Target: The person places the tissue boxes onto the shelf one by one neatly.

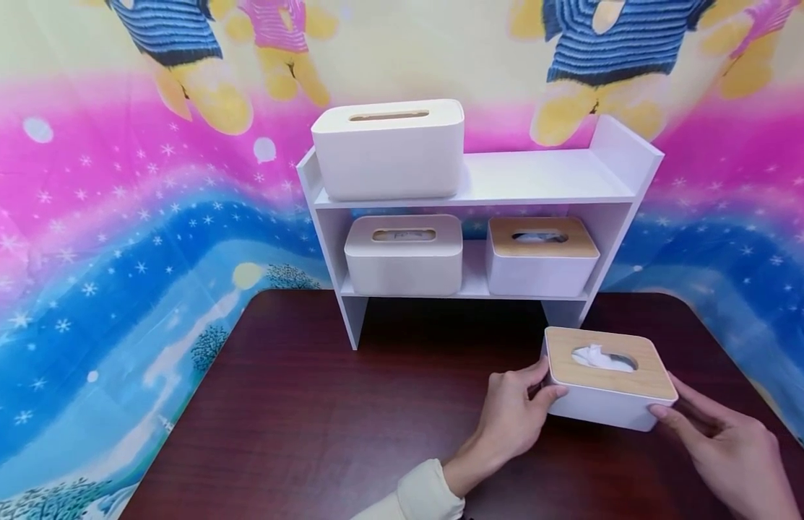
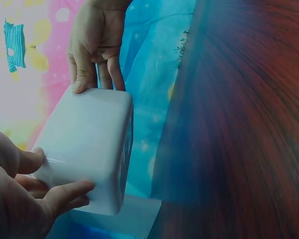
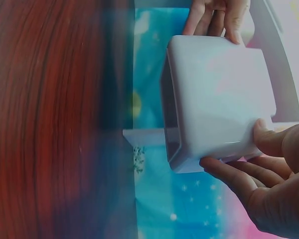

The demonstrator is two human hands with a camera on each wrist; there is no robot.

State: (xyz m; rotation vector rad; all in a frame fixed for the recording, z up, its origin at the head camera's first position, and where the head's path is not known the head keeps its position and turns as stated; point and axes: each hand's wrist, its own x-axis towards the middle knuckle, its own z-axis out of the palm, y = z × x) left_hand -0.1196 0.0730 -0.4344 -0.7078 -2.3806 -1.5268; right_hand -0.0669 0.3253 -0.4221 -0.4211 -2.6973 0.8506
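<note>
A white tissue box (image 1: pixel 606 383) with rounded corners and a pale wooden lid sits on the dark red-brown desk (image 1: pixel 323 426), just in front of the right foot of a white two-tier shelf (image 1: pixel 538 180). A tuft of white tissue pokes up through the oval slot in its lid. The left hand (image 1: pixel 515 415) grips the box's left end, thumb over the upper edge and fingers (image 1: pixel 547 395) curled against the side. The right hand (image 1: pixel 727 444) holds the right end, fingers wrapped round the near corner. From the wrist views the box's walls look plain, smooth and unmarked; the left hand (image 2: pixel 20 199) and right hand (image 3: pixel 269 184) each pinch it between thumb and fingertips.

The right forearm runs out of the head view at the bottom edge, and only a cream sleeve cuff shows on the left. Both wrist views are dim and blurred near the desk surface, so I cannot tell whether the box's base rests flat on it or is slightly raised. The lid is not visible in either wrist view.

I count four tissue boxes in all: the one in hand, one all-white box (image 1: pixel 388 148) on the top tier, and two on the lower tier, an all-white one (image 1: pixel 404 254) at left and a wooden-lidded one (image 1: pixel 541 256) at right. Two hands, one shelf, one desk. A bright cartoon-printed cloth (image 1: pixel 102 217) hangs behind.
</note>
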